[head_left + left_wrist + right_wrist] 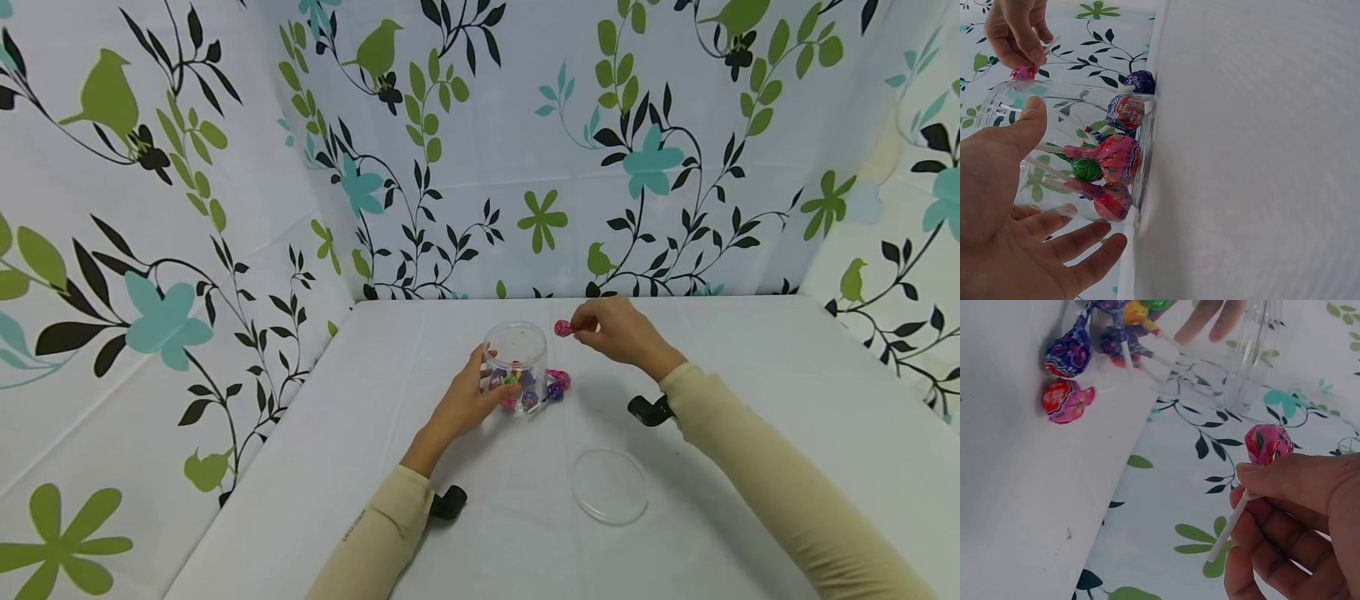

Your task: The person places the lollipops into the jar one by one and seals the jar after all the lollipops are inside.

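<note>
My left hand (pixel 463 402) grips a clear plastic jar (pixel 527 348) standing upright, its thumb along the near side and its fingers at the far left. Inside lie several wrapped lollipops, among them a pink one (pixel 1119 156) and a green one (pixel 1087 169). Up and to the right of the open rim, my right hand (pixel 624 335) pinches a pink-wrapped lollipop (pixel 1263 444) between thumb and fingers, its white stick pointing away from the wrapped head. Beside the jar's right side, a purple lollipop (pixel 1067 355) and a pink lollipop (pixel 1063 400) rest on the table.
A round clear lid (pixel 610 487) lies on the white-covered table (pixel 735 492), nearer than the jar and to its right. Patterned cloth (pixel 480 167) with leaves, flowers and birds hangs behind and on both sides of the table.
</note>
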A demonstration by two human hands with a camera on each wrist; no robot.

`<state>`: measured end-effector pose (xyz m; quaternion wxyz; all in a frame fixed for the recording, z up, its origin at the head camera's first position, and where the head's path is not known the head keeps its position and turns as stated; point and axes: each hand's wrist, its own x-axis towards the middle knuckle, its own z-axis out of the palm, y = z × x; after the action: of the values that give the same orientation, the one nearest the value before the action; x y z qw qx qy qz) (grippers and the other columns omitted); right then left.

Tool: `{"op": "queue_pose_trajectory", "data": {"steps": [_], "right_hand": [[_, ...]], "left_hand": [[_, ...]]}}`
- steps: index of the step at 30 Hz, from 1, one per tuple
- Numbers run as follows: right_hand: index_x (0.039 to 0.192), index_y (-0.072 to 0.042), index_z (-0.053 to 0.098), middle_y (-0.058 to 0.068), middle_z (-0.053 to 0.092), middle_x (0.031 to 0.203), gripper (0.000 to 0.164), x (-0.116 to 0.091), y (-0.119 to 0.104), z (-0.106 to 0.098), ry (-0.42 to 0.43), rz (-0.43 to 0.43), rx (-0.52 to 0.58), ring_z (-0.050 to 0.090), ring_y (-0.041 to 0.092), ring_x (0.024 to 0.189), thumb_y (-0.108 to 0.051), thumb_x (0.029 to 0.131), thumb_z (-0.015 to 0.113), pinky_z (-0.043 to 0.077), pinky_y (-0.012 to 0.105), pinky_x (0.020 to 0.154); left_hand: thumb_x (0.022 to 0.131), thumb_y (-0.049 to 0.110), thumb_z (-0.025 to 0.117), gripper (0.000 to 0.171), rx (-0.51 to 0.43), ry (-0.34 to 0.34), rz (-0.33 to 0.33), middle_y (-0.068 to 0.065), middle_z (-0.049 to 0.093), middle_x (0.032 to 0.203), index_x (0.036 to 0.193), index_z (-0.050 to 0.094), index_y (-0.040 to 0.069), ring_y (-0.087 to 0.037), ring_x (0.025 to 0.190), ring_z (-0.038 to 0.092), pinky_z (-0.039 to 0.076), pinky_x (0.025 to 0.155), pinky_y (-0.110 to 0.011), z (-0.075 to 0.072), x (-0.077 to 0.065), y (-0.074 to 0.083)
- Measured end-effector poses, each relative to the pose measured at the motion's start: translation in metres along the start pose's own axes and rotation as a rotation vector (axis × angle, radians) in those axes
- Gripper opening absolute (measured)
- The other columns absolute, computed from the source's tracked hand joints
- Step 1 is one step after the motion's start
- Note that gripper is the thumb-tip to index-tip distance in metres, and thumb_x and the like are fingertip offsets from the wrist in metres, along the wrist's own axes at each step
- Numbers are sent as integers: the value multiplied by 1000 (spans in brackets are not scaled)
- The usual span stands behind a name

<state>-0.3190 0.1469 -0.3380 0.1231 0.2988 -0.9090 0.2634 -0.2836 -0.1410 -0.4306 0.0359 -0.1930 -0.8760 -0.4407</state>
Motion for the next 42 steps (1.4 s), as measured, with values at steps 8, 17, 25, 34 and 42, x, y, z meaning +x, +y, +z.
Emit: {"op": "queue_pose_trajectory", "data": {"steps": [8, 17, 25, 34, 42], "right_hand": [[99, -2, 79, 6, 73, 91, 8, 9, -23, -6, 20, -58, -3, 66, 22, 83, -1, 92, 77, 58, 41, 72], [100, -2, 78, 6, 74, 93, 7, 16, -39, -2, 9, -92, -11, 67, 23, 85, -2, 92, 77, 59, 40, 77], [101, -4, 79, 4, 73, 95, 9, 24, -51, 4, -30, -95, -30, 67, 22, 88, -4, 93, 76, 60, 40, 79], [115, 0, 77, 9, 75, 105, 21, 29, -61, 12, -55, -120, -67, 69, 28, 97, -1, 94, 75, 60, 40, 82], [115, 1, 77, 12, 75, 108, 19, 26, -49, 9, -13, -88, -45, 69, 28, 100, -1, 97, 71, 60, 43, 84]], "left_hand": [[97, 45, 74, 97, -13, -1, -8, -13, 41, 161, 165, 17, 7, -38, 140, 49, 41, 112, -55, -1, 1, -1], [97, 46, 74, 96, -12, -5, -31, -11, 41, 162, 165, 18, 10, -36, 141, 48, 41, 112, -55, -1, 1, 0], [98, 41, 74, 93, -12, -7, -31, -11, 41, 162, 165, 18, 10, -36, 141, 48, 40, 112, -55, -1, 1, -1], [98, 47, 73, 94, -25, -19, -13, -14, 41, 160, 165, 18, 10, -39, 140, 48, 41, 112, -56, 0, 0, 0], [97, 47, 73, 96, -11, -16, -17, -15, 42, 160, 166, 17, 9, -40, 140, 48, 41, 112, -56, -2, 0, 2]]}}
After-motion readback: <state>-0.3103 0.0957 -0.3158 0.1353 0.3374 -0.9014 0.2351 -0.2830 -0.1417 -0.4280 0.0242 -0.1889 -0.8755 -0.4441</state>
